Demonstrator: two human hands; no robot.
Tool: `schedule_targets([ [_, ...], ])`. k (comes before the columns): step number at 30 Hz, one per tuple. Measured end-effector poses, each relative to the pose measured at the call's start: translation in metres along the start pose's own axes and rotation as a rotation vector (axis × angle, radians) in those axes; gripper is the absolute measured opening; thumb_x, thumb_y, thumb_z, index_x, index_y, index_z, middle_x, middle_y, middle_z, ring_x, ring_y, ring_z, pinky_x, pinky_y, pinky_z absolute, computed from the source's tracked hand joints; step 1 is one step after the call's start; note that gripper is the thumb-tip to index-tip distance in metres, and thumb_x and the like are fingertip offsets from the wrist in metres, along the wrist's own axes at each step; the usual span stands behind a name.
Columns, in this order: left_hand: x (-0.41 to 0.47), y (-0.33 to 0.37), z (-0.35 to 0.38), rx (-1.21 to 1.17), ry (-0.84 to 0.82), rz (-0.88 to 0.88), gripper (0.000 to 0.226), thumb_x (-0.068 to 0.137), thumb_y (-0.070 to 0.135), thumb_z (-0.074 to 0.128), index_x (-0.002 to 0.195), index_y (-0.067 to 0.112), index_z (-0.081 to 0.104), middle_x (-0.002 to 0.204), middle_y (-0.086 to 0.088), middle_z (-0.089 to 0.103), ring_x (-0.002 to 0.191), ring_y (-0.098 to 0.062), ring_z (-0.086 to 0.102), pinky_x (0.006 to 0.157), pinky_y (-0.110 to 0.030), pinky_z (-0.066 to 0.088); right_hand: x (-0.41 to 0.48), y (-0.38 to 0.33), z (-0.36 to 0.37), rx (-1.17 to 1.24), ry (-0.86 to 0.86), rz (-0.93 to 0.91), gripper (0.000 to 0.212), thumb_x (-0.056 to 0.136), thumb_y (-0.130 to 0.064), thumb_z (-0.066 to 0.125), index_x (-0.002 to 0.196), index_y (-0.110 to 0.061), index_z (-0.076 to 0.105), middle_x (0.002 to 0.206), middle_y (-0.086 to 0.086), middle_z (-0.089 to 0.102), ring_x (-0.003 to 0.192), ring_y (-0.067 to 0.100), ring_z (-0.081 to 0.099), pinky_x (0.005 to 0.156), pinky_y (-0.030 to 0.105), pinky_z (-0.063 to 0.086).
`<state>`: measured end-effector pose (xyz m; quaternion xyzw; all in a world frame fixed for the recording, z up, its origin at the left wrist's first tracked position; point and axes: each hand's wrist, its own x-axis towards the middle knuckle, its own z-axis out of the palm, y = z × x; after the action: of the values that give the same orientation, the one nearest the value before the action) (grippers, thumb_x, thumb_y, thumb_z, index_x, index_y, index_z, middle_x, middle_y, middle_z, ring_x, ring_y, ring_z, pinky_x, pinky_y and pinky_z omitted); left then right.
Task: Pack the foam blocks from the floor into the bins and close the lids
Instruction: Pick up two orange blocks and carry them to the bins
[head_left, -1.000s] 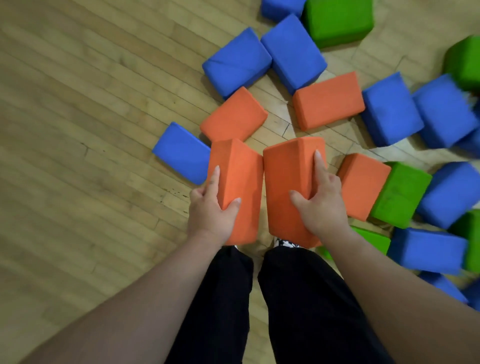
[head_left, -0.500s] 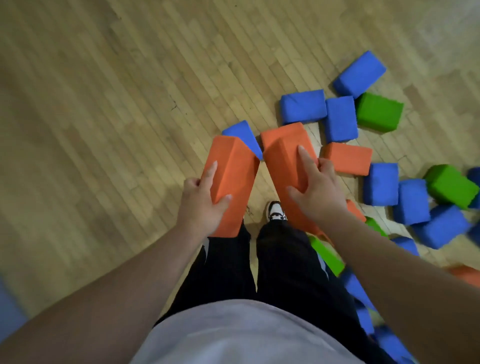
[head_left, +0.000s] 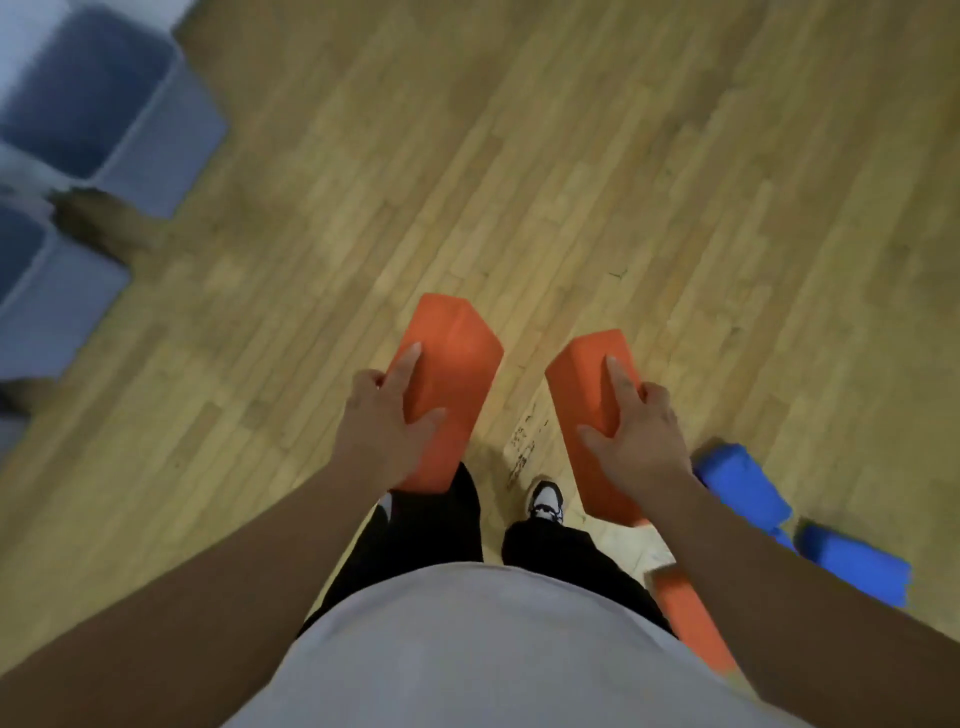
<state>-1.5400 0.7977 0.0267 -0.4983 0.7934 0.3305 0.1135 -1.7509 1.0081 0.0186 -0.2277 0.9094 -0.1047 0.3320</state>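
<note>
Two orange foam blocks are off the floor, one in each of your hands. Your left hand (head_left: 395, 421) grips the left orange block (head_left: 457, 353) with the thumb laid across its inner face and the forefinger stretched along the top. The other fingers are hidden round the outer side. Your right hand (head_left: 641, 441) clamps the right orange block (head_left: 584, 379) the same way, mirrored. Each block is held by its near end and points away from you, long side forward. I take this as the easy way to carry a light, bulky piece one-handed, since the spread thumb and forefinger stop it swinging. The two blocks are apart, with bare wooden floor (head_left: 623, 156) and one shoe (head_left: 545, 499) showing between them, so neither rubs the other.

The bins (head_left: 140, 119) stand at the far left, two grey-blue ones side by side and blurred. They look open at the top, though I cannot make out any lids. You are well apart from them, so the step in hand looks like the carry across.

More work lies near you on the right, where blue blocks (head_left: 743, 480) and a third orange block (head_left: 685, 613) rest on the floor beside your right leg. Foam gives under a squeeze, so a firm pinch should be safe. The risk I see is a corner catching a bin rim as you lower it in.
</note>
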Motion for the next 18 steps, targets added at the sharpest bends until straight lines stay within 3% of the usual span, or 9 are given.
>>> schedule_targets([
  [9,-0.018,-0.159,-0.08,-0.384,0.318,-0.453,0.083,0.089,0.062,0.061,0.151,0.061,0.005,0.136,-0.002,0.031,0.116,-0.024,0.05,0.095,-0.046,0.051,0.049,-0.255,0.067,-0.15,-0.171,-0.515,0.093,0.09,-0.054,0.063,0.153,-0.056,-0.004,0.149,0.005,0.024,0.132,0.032,0.041,0.104,0.048,0.046],
  [18,0.026,-0.28,-0.205,-0.612,0.47,-0.616,0.082,0.09,0.059,0.063,0.152,0.061,0.009,0.13,0.001,0.031,0.113,-0.024,0.052,0.098,-0.049,0.051,0.06,-0.498,0.129,-0.143,-0.21,-0.739,0.092,0.09,-0.054,0.064,0.154,-0.056,-0.003,0.151,0.003,0.024,0.133,0.029,0.041,0.103,0.045,0.045],
])
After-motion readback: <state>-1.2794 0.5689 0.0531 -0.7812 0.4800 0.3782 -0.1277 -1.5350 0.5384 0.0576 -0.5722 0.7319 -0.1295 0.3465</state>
